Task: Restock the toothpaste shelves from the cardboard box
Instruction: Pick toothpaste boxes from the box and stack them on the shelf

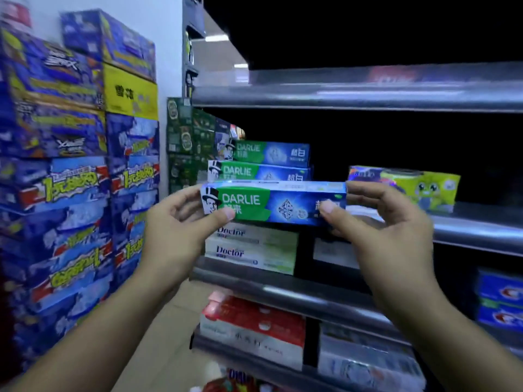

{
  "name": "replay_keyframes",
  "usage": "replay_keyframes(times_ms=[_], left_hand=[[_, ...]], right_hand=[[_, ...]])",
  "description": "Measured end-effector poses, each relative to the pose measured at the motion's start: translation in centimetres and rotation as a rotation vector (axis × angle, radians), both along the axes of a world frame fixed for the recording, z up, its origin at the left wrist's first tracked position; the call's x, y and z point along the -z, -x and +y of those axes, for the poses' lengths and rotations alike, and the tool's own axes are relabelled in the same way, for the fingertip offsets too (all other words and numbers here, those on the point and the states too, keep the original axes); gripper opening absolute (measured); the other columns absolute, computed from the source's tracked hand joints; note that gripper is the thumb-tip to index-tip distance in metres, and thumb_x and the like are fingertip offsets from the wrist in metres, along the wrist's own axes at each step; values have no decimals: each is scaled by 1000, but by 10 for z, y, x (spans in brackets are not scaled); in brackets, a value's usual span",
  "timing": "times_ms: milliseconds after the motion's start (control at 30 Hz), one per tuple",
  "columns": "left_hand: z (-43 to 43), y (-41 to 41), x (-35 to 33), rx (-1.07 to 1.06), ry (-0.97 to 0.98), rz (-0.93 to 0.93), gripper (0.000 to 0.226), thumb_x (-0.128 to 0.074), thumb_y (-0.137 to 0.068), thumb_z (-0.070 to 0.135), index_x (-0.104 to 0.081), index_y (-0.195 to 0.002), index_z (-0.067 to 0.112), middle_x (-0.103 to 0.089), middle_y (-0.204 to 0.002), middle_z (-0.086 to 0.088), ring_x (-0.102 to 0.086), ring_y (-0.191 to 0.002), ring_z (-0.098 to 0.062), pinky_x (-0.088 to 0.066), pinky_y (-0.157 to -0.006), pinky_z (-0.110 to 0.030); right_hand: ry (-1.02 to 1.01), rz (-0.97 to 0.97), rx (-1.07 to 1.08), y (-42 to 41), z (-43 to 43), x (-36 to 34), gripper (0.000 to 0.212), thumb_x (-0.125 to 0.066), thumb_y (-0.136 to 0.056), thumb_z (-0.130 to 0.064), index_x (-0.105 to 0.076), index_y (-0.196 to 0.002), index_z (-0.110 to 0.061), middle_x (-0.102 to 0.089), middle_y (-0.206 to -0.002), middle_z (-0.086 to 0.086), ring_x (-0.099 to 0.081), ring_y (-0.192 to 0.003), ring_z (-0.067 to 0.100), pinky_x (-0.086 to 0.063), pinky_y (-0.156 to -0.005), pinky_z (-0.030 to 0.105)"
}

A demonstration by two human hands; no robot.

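- You face grey metal shelves [339, 97] in a dim shop aisle; blue printed cartons [65, 193] are stacked high on your left, with one yellow carton [130, 94] among them
- Your left hand [175, 230] pinches the left end of a toothpaste box [280, 203], thumb on the front beside the top-hatted figure, fingers behind
- Your right hand [387, 230] pinches the right end the same way, thumb over the white characters on the blue part
- The box lies level between both hands at the front of the middle shelf; whether it touches the shelf cannot be told
- Its green panel reads "DARLIE" with Chinese characters beneath, and a diamond mark sits on the blue
- Just behind it, two stacked boxes [271, 154] on the same shelf also read "DARLIE"
- One shelf lower, directly under the held box, two white-and-green boxes [249, 250] read "Doctor"
- Further right on the middle shelf lies a yellow-green pack [410, 188] with a cartoon face, its writing too blurred to read
- Lower still sit red-and-white boxes [254, 326], their print unreadable
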State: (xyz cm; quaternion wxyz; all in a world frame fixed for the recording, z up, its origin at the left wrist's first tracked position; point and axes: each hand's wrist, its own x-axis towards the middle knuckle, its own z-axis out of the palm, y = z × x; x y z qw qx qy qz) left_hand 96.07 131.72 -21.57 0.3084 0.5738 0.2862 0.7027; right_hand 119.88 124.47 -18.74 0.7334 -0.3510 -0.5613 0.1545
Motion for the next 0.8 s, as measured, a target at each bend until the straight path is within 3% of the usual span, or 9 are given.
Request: replay_keyframes(times_ms=[133, 267, 333, 400, 467, 600, 667, 733, 800], left_hand=[[38, 14, -52, -151, -75, 61, 33, -92, -71, 29, -79, -102, 26, -80, -99, 7, -75, -94, -12, -58, -83, -30], [70, 16, -89, -276, -48, 142, 33, -91, -76, 33, -75, -104, 30, -76, -94, 13, -69, -80, 3, -56, -77, -24], [85, 16, -95, -325, -11, 245, 34, -89, -77, 41, -72, -104, 30, -72, -95, 15, -68, -86, -2, -56, -84, -29], [95, 15, -92, -371, 72, 377, 54, -86, -79, 47, -71, -125, 22, -67, -106, 12, -65, -98, -14, -51, -93, -34], [104, 17, -84, -387, 121, 435, 65, -86, -80, 46, -66, -135, 17, -65, -112, 6, -60, -102, -16, -45, -92, -32], [114, 20, -73, -365, 115, 393, 59, -91, -75, 37, -71, -126, 15, -70, -105, 5, -66, -99, -14, -53, -94, -34], [120, 19, -73, -391, 134, 388, 55, -92, -73, 39, -74, -119, 16, -71, -96, 9, -68, -91, -11, -56, -87, -32], [124, 15, -77, -429, 165, 402, 49, -92, -72, 42, -75, -112, 20, -69, -88, 15, -65, -83, -6, -51, -73, -26], [129, 11, -81, -451, 205, 429, 45, -91, -73, 45, -74, -108, 23, -71, -88, 12, -67, -83, -12, -51, -74, -29]], right_hand=[[-85, -127, 157, 13, 34, -47, 26, -90, -75, -19, -69, -84, -30, -71, -76, -19, -63, -66, -2, -52, -66, 19], [-32, -209, 315, 22, 70, -69, 32, -85, -80, -31, -68, -104, -40, -67, -83, -14, -64, -69, 0, -54, -69, 25], [12, -255, 391, 21, 85, -71, 30, -81, -83, -34, -72, -111, -37, -66, -84, -17, -65, -78, 3, -53, -77, 26], [106, -377, 461, 20, 95, -68, 35, -77, -86, -37, -71, -121, -35, -70, -93, -14, -67, -94, 15, -48, -81, 25], [171, -450, 484, 17, 100, -64, 45, -76, -88, -38, -65, -131, -36, -72, -106, -8, -65, -105, 19, -44, -85, 25], [205, -503, 442, 9, 101, -68, 53, -79, -85, -29, -64, -135, -33, -67, -95, -10, -65, -100, 18, -50, -91, 29], [227, -514, 426, 6, 103, -74, 52, -82, -83, -24, -66, -133, -29, -68, -91, -9, -65, -94, 16, -47, -87, 24], [260, -515, 440, 6, 107, -79, 52, -83, -82, -21, -67, -131, -28, -72, -100, -3, -65, -96, 18, -44, -85, 22], [294, -542, 474, 8, 113, -83, 53, -82, -82, -18, -66, -131, -28, -72, -109, 2, -65, -103, 23, -44, -84, 24]])
